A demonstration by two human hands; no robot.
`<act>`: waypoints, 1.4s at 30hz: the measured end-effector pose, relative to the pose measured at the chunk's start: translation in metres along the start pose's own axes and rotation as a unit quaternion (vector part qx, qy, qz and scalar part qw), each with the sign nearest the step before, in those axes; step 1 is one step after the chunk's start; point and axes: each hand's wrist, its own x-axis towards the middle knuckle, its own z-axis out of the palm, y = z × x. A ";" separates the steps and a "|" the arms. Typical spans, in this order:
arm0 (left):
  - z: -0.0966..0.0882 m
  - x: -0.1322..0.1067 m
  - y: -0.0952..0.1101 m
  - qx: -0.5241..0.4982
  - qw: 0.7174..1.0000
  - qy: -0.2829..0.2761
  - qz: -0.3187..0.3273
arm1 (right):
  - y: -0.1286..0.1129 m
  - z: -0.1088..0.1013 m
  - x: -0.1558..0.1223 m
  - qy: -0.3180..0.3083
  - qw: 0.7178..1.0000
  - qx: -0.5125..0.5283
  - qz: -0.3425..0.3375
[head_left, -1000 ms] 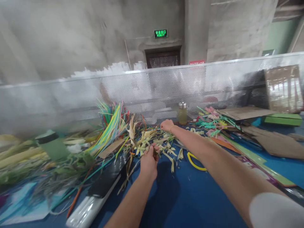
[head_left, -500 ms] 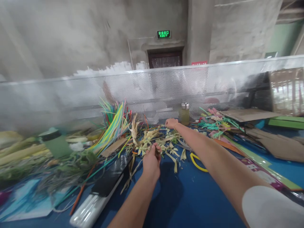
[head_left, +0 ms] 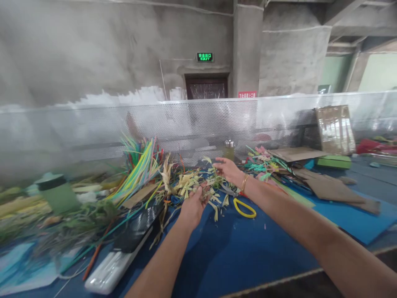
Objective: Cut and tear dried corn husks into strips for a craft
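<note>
My left hand (head_left: 196, 203) is in front of a heap of pale, dried, husk-like strips (head_left: 187, 182), fingers curled. What lies between its fingertips is hidden among the strips. Slightly farther off and to the right, my right hand (head_left: 230, 170) has its fingers pinched together by a small pale leafy piece (head_left: 207, 159); its grip on that piece is hard to make out. A bracelet circles the right wrist. Below the right forearm lie scissors with a yellow handle loop (head_left: 245, 208), their grey blades pointing into the heap.
Colourful thin stems (head_left: 141, 169) stand bundled on the left, near a green bottle (head_left: 58, 192). A black-and-clear long case (head_left: 124, 248) lies in front. Cardboard pieces (head_left: 331, 186) and a blue sheet (head_left: 362, 223) are on the right. A perforated metal screen (head_left: 211, 124) stands behind.
The view has turned right. My right hand has come back closer to my left hand, with a pale leafy piece now at its fingertips. The left hand stays at the heap, its fingers slightly looser.
</note>
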 end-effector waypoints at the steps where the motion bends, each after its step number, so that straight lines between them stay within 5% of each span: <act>1: 0.001 -0.001 -0.001 -0.006 1.000 -0.015 -0.001 | 0.008 0.004 -0.017 0.019 1.000 -0.005 -0.009; 7: -0.003 0.002 -0.008 -0.007 1.000 -0.013 -0.022 | 0.047 0.018 -0.079 0.047 0.997 0.013 -0.062; 11: -0.008 0.006 -0.008 0.020 0.999 0.023 -0.022 | 0.047 0.007 -0.080 0.024 1.000 0.010 -0.006; 15: -0.009 0.005 -0.006 0.095 0.995 -0.006 -0.041 | 0.038 -0.014 -0.075 -0.065 0.995 -0.045 0.055; 20: -0.009 0.001 -0.007 0.152 0.985 -0.047 -0.060 | 0.029 -0.026 -0.075 -0.160 0.980 -0.115 0.026; 28: -0.009 0.006 -0.008 0.108 0.993 0.009 -0.044 | 0.022 -0.026 -0.072 0.060 0.994 0.087 0.014; 35: -0.012 0.011 -0.015 0.048 0.998 0.050 0.005 | 0.036 0.013 -0.105 -0.050 0.984 0.162 0.044; 42: -0.010 0.010 -0.020 0.038 0.999 0.023 0.020 | 0.059 0.034 -0.115 0.002 0.997 0.072 -0.034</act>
